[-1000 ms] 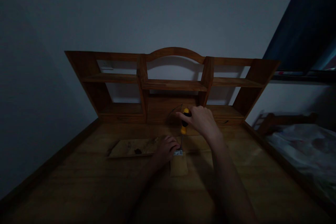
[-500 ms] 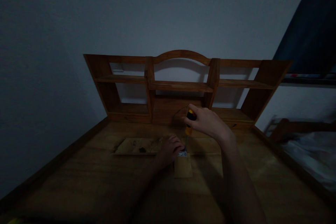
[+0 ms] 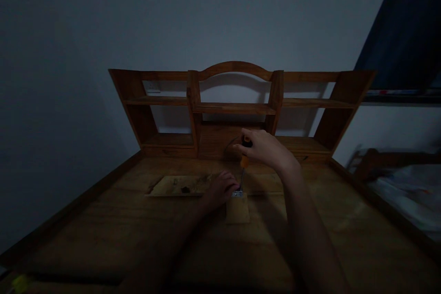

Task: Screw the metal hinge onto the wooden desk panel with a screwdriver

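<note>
My right hand [image 3: 263, 144] is closed around the black and orange handle of a screwdriver [image 3: 244, 161]. Its shaft points down, with the tip at a small metal hinge [image 3: 237, 194] that has holes in it. The hinge lies where a short wooden piece [image 3: 237, 211] meets a long, rough-edged wooden board [image 3: 175, 185]. From the left, my left hand [image 3: 220, 188] rests over the board, fingers curled and closed at the hinge's edge. What lies under those fingertips is hidden, and any screw is too small to see.
Both boards lie on a wooden desk [image 3: 120, 220]. Behind them a wooden shelf unit [image 3: 237, 108] stands against the wall. At the bottom left corner is a small yellow thing [image 3: 20, 282]. White plastic-like material [image 3: 409, 197] lies beyond the desk's right edge.
The view has shifted slightly, so everything sits a little higher and further left. My right hand still grips the screwdriver at the hinge, and the left hand stays beside it.
</note>
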